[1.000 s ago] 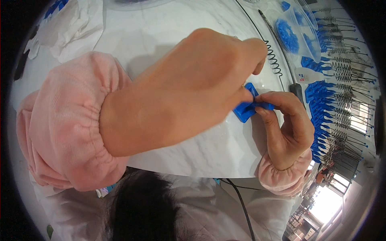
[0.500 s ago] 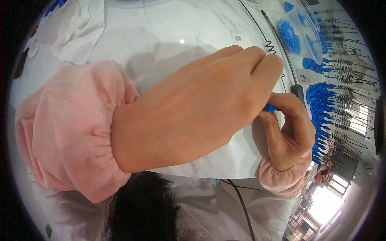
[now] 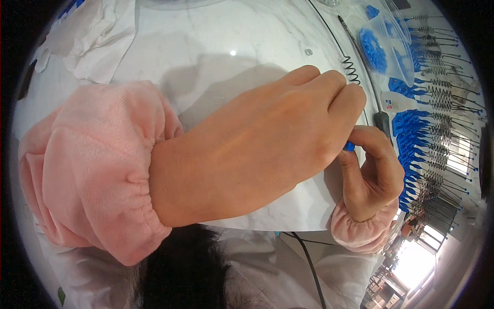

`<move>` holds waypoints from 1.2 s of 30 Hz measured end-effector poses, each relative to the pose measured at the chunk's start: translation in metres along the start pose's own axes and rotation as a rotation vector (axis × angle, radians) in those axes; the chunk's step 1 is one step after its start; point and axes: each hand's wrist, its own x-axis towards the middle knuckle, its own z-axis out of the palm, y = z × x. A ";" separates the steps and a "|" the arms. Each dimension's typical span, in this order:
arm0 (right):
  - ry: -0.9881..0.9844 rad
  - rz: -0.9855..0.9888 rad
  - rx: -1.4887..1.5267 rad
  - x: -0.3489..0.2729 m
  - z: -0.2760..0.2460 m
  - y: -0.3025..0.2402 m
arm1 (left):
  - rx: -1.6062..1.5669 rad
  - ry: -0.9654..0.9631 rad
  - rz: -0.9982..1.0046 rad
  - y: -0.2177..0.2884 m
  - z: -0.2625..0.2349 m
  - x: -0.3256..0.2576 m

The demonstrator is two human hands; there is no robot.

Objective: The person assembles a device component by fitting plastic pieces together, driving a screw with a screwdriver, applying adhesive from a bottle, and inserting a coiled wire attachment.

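Observation:
My left hand (image 3: 262,144) reaches across the table from the left, its back up and its fingers curled closed. The fingertips are hidden under the hand, so what they grip cannot be made out. Close against it, my right hand (image 3: 374,167) pinches a small blue piece (image 3: 349,146) between thumb and index finger. Just beyond the left knuckles shows a thin black wire with a coil (image 3: 351,67), its near end hidden near both hands. Pink sleeves cover both forearms.
Rows of blue pieces with black coiled wires (image 3: 409,154) line the right side. Near them are a clear tub of small blue parts (image 3: 373,51), a dark-handled screwdriver (image 3: 382,123) and a small white bottle (image 3: 399,102). Crumpled white paper (image 3: 98,44) lies far left on the white table (image 3: 206,31).
Both hands have shifted slightly down in the picture, the left also a little to the right. More of the wire's coil shows beyond the left knuckles. The right hand keeps its pinch.

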 end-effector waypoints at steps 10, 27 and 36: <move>-0.021 0.033 0.054 0.000 -0.001 0.001 | -0.037 -0.077 -0.002 0.000 -0.010 0.000; -0.077 0.023 0.066 0.000 -0.002 0.000 | -0.262 -0.201 -0.137 -0.009 -0.012 -0.001; -0.096 0.024 0.043 -0.005 -0.004 0.001 | -0.263 -0.157 -0.125 -0.009 -0.005 -0.003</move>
